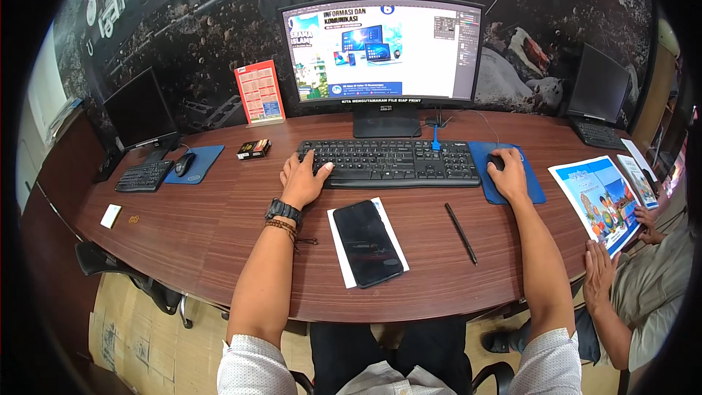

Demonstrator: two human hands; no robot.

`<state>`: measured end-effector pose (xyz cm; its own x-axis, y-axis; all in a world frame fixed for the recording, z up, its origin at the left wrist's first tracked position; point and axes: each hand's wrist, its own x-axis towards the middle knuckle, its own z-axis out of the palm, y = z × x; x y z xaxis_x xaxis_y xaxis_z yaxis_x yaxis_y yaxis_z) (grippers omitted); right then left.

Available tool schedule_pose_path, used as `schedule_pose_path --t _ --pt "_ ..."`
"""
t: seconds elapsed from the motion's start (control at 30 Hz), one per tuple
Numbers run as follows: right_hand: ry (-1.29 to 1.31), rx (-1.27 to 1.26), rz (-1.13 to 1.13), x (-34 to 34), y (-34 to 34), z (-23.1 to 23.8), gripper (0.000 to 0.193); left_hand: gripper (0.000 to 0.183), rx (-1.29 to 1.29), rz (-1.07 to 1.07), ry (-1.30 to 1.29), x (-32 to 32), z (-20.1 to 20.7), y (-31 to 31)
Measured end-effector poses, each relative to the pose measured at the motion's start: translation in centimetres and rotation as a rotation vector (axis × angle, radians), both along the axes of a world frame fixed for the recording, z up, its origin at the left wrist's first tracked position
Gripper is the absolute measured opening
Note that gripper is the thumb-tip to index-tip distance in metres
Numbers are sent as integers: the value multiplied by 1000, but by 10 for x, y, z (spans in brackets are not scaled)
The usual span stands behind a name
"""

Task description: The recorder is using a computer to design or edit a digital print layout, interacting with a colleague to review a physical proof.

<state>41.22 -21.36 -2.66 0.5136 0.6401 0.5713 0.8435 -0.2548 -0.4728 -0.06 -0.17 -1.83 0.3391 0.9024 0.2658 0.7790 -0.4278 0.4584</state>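
Note:
My left hand (304,178) rests on the left end of a black keyboard (387,162), fingers spread over the keys and holding nothing. A dark watch (284,211) and a beaded bracelet circle that wrist. To the right, my right hand (507,177) is wrapped over a black computer mouse (497,162) on a blue mouse pad (535,186). Behind the keyboard stands a lit monitor (431,51) showing a page layout with pictures of devices. Between my forearms lie a black smartphone (368,243) on white paper (342,254) and a black pen (461,234).
At right, a co-worker's hands (601,271) hold a colourful printed booklet (596,194) at the table edge. Other monitors stand at far left (140,108) and far right (598,82). A red calendar (259,91) and a small box (254,149) sit left of my monitor.

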Motion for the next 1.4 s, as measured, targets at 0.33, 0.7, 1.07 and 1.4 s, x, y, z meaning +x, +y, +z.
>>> schedule_pose_path --t 0.33,0.7,1.07,1.4 --pt "-20 56 125 -2 -2 1 35 51 181 -14 -46 11 6 -14" --pt "-11 12 103 -3 -3 3 35 55 121 97 -21 13 13 -18" --pt "4 -4 97 -6 -2 5 34 52 95 110 40 11 13 -17" --pt "-30 45 147 -7 -2 4 35 51 101 122 21 13 13 -18"
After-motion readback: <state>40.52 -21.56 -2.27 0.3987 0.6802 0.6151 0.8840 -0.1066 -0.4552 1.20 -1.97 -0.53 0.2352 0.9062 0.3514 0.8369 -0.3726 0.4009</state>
